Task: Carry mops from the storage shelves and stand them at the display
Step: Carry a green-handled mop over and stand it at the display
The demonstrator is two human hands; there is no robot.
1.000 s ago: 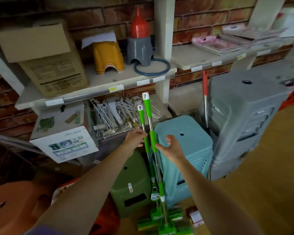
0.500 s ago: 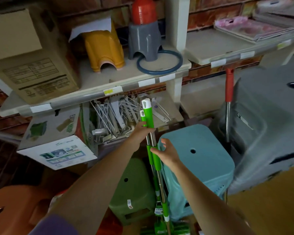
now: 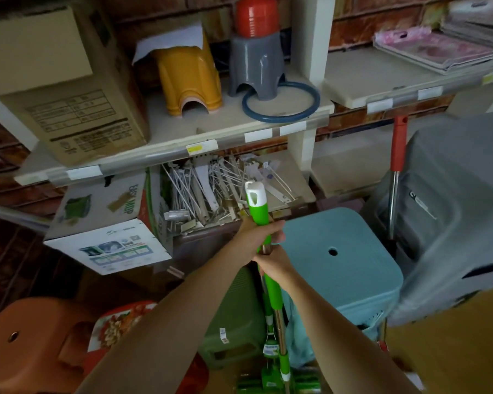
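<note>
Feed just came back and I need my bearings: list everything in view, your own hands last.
mops: two, green handles, upright together, heads on the floor
red mop: one, leaning by the grey stack
box: one, brown, upper shelf, left
mop box: one, white and green, under that shelf
yellow stool: one, upper shelf
grey stool: one, upper shelf, red item on top
ring: one, blue, around the grey stool's foot
hooks: a pile, white, lower shelf
teal stool: one, floor
green stool: one, floor
left hand: gripping the mops, upper
right hand: gripping below
</note>
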